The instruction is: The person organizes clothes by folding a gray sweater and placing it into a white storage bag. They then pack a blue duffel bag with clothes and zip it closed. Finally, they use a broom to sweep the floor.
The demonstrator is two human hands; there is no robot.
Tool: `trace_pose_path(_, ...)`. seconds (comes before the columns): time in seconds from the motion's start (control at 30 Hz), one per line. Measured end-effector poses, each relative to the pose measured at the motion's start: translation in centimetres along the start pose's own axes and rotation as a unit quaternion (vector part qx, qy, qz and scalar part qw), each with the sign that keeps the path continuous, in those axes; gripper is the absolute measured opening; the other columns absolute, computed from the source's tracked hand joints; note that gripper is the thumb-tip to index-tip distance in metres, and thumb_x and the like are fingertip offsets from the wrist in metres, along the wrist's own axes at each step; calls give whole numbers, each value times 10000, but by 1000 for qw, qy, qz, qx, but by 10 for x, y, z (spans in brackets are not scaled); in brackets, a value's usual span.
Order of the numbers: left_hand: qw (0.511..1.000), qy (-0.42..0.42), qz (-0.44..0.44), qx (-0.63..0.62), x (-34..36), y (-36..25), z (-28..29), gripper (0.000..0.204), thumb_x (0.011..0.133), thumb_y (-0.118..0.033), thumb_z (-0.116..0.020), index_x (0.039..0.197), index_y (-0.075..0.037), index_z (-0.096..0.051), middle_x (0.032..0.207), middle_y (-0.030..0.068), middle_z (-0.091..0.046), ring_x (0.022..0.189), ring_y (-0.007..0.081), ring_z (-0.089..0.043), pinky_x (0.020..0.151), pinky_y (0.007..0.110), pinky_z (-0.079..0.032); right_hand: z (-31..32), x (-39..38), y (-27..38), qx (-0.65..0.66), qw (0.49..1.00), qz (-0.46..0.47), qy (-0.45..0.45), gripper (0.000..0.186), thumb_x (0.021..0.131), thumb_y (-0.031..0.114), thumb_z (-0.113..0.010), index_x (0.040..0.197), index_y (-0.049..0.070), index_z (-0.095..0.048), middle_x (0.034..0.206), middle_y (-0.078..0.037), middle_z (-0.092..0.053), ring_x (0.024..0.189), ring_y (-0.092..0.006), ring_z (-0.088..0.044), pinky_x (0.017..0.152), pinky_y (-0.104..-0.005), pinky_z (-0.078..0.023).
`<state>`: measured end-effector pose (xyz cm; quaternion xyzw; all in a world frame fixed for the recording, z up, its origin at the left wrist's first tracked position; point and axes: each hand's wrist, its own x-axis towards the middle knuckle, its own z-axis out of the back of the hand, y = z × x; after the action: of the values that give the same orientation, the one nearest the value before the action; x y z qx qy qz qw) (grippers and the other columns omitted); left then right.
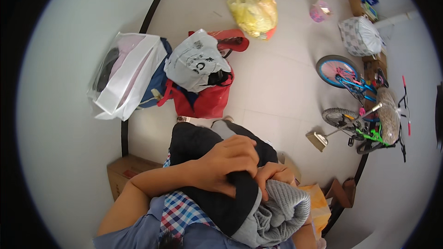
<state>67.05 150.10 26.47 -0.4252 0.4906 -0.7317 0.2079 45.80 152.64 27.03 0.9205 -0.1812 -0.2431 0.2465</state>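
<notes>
Black cloth point(235, 212) and grey ribbed knit point(288, 205), bunched together over the person's lap, close against the body. Head view, only view available. Whether the two are one garment or two layers: cannot tell.

Left hand point(234, 159): fingers curled, closed on a fold of the black cloth. Right hand point(277, 174): narrow, bent over the upper edge of the grey knit, which sits in a thick loose roll; its grip appears closed, though some fingertips are buried. Hands just beside each other, cloth bunched between them.

Risks, as judged:
1. Grey roll could unwind. Cause: loose layers, apparently checked only at the upper edge by the right hand.
2. Black fold could slip from the left hand. Cause: soft, bulky material, grasped over a small part.
3. Seam or knit could stretch, if the hands pull against each other with layers caught inside.
4. Checked cloth point(187, 210), worn at the front of the body, could be pinched in. Cause: it lies directly beside the black cloth.
5. Bundle could slide off the lap to the floor point(272, 97). Cause: no worktop beneath; only lap and hands support it.

Red bag point(203, 103) stands ahead on the floor, apart from the hands; cardboard box point(127, 170) to the left, clear of the bundle.
</notes>
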Motion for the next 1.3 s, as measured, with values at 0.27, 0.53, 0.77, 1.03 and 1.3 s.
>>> trace_pose_path(0.27, 958, 186, 113, -188, -91, 95, -37, 672, 697, -98, -614, 1308, -56, -338, 1339, 164, -351, 1229, 318, -344, 1039, 402, -225, -11, 64, 13, -30, 993, 3, 115, 248, 767, 197, -487, 723, -35, -564, 657, -114, -573, 552, -170, -536, 546, -233, -429)
trace_pose_path(0.53, 846, 18, 390, -363, -151, 101, -32, 508, 802, -168, -554, 1266, -47, -385, 1265, 152, -418, 1177, 271, -399, 1009, 350, -278, 48, -4, -20, -103, 919, 186, -333, 704, 896, 585, -199, 1301, 28, -345, 1310, -122, -400, 1206, -252, -387, 1011, -373, -304)
trace_pose_path(0.77, 839, -35, 438, -323, -188, 103, -14, 484, 825, -191, -536, 1264, -51, -386, 1234, 138, -435, 1152, 243, -414, 991, 336, -299, 99, 77, 28, -419, 837, 210, -281, 621, 939, 477, -198, 1316, 6, -345, 1360, -154, -356, 1273, -256, -313, 1049, -356, -216)
trace_pose_path(1.03, 791, -159, 547, -224, -267, 99, 24, 458, 852, -217, -517, 1261, -56, -386, 1199, 121, -454, 1124, 210, -432, 971, 321, -323, 46, 233, 10, -509, 842, 89, -155, 485, 936, 330, -351, 1287, -3, -386, 1293, -150, -434, 1192, -235, -409, 992, -339, -319)
trace_pose_path(1.3, 867, -418, 271, -11, -303, 8, 271, 399, 939, -285, -388, 1282, -82, -414, 1272, 90, -432, 1180, 195, -395, 996, 315, -297, -21, 331, -77, -550, 829, -20, -95, 485, 922, 307, -399, 1293, -5, -379, 1292, -146, -436, 1192, -225, -405, 997, -334, -310)
